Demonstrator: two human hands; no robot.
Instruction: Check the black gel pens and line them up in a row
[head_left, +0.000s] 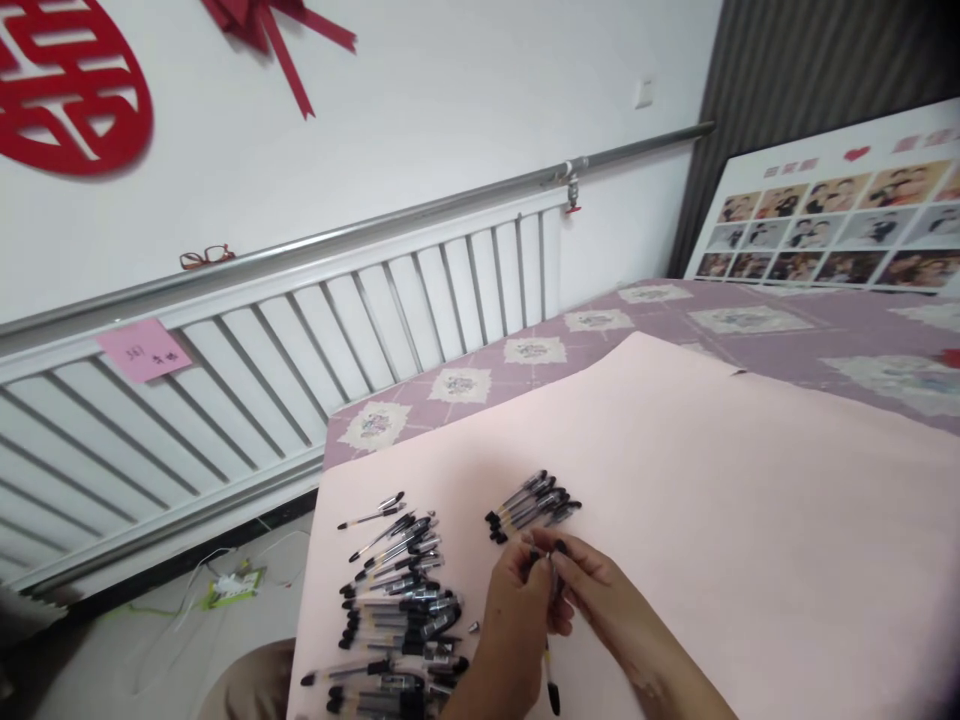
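Observation:
My left hand [517, 615] and my right hand [604, 605] meet over the pink sheet [735, 540], fingers pinched together around a gel pen [553, 695]. Its clear barrel and black end stick out below my hands; the upper part is mostly hidden by fingers. Small black parts show at my fingertips, too covered to name. Just beyond my hands lies a small bunch of pens [529, 505] with black ends. Left of my left hand, a larger spread of pens [397, 600] lies in a rough column. A tiny silver pen tip [474, 627] rests beside my left wrist.
A purple patterned tablecloth [457, 385] shows beyond the pink sheet. Behind the table runs a white radiator [360, 330] with a pink note [144, 350] and a pipe above. A photo board [832, 215] leans at right. On the floor lies a power strip [232, 588] with cables.

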